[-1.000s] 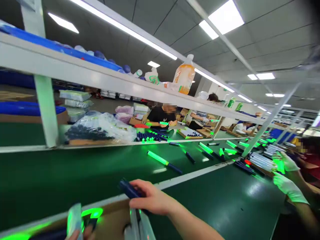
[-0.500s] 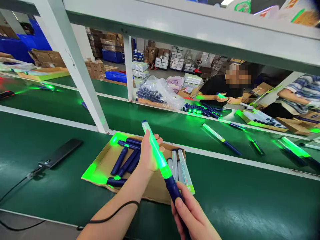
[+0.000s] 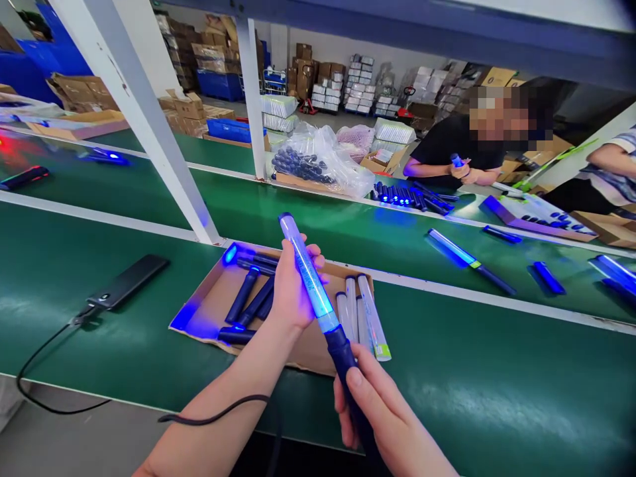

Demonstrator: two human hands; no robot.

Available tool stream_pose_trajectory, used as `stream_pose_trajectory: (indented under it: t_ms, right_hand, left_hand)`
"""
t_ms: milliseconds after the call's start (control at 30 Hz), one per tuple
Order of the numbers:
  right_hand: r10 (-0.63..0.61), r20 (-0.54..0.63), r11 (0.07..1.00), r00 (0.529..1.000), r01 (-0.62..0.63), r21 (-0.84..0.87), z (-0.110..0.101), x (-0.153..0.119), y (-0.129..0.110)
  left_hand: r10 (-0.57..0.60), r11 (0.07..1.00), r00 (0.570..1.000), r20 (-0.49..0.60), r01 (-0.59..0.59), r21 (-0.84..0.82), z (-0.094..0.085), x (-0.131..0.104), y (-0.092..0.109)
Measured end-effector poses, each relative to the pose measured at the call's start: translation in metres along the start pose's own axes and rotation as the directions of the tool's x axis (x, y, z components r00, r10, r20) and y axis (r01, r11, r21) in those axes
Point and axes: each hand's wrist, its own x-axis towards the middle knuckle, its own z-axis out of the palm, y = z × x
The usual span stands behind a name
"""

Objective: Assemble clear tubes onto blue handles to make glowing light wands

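A light stick (image 3: pixel 311 285) slants across the middle of the view, its clear tube glowing blue above a dark blue handle. My right hand (image 3: pixel 370 397) is wrapped round the handle, thumb on top. Higher up, my left hand (image 3: pixel 293 291) is closed round the tube, with the thumb along its left side and the fingertips showing behind it. Beneath the hands lies a shallow cardboard tray (image 3: pixel 308 348). Several dark blue handles (image 3: pixel 242 295) lie in its left part, some lit blue at the end. Several clear tubes (image 3: pixel 370 311) lie at its right side.
A black power bank (image 3: pixel 129 281) with a cable lies left on the green bench. Slanted white post (image 3: pixel 144 126) rises behind the tray. More light sticks (image 3: pixel 467 258) lie on the green belt beyond. A co-worker (image 3: pixel 457 142) sits across, near a bagged heap of dark parts (image 3: pixel 303 165).
The glow of the stick and of the other lit pieces has turned from green to blue. The view has tilted down slightly; both hands keep their hold.
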Motion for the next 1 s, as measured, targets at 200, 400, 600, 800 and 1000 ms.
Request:
stream_pose_trajectory:
  t_ms: [200, 400, 600, 800, 1000]
  right_hand:
    - [0.025, -0.011, 0.986, 1.000, -0.023, 0.168, 0.008, 0.007, 0.014]
    - [0.044, -0.019, 0.966, 0.999, -0.038, 0.255, 0.012, 0.010, 0.017]
    - [0.083, 0.034, 0.949, 0.996, -0.090, 0.302, 0.018, 0.004, 0.012]
    - [0.096, 0.002, 0.957, 0.995, -0.093, 0.276, 0.022, 0.003, 0.012]
    - [0.003, -0.174, 0.995, 0.985, 0.014, 0.096, 0.016, 0.006, 0.027]
  left_hand:
    - [-0.003, 0.999, 1.000, 0.024, 0.004, -0.053, 0.000, -0.005, -0.001]
    - [-0.064, 0.991, 0.993, 0.103, 0.076, -0.113, 0.002, -0.008, -0.003]
    - [-0.137, 0.961, 0.973, 0.186, 0.176, -0.212, 0.007, -0.012, 0.001]
    - [-0.071, 0.969, 0.965, 0.254, 0.128, -0.212, 0.014, -0.015, 0.001]
    - [-0.116, 0.975, 0.966, 0.231, 0.155, -0.158, 0.022, -0.019, -0.006]
